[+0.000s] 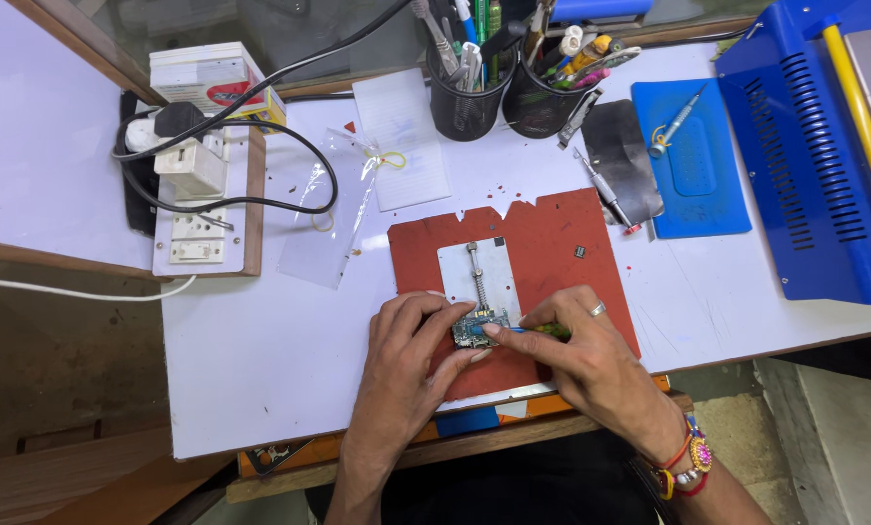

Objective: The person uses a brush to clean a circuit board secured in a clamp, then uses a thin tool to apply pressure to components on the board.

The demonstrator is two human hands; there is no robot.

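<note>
A small green circuit board (pixel 476 327) sits clamped in a white metal holder (pixel 478 272) with a spring rod, on a red mat (pixel 552 233). My left hand (pixel 411 355) rests on the mat with its fingertips pressing the board's left and lower edges. My right hand (pixel 586 350), wearing a ring and wrist bangles, grips a thin tool with a green handle (pixel 542 332); its blue tip touches the board.
Two black cups of tools (pixel 499 92) stand at the back. A blue mat (pixel 693 160) with a screwdriver, a metal plate (pixel 622 156), and a blue machine (pixel 815 146) lie right. A power socket board (pixel 197 209) with cables sits left, near plastic bags.
</note>
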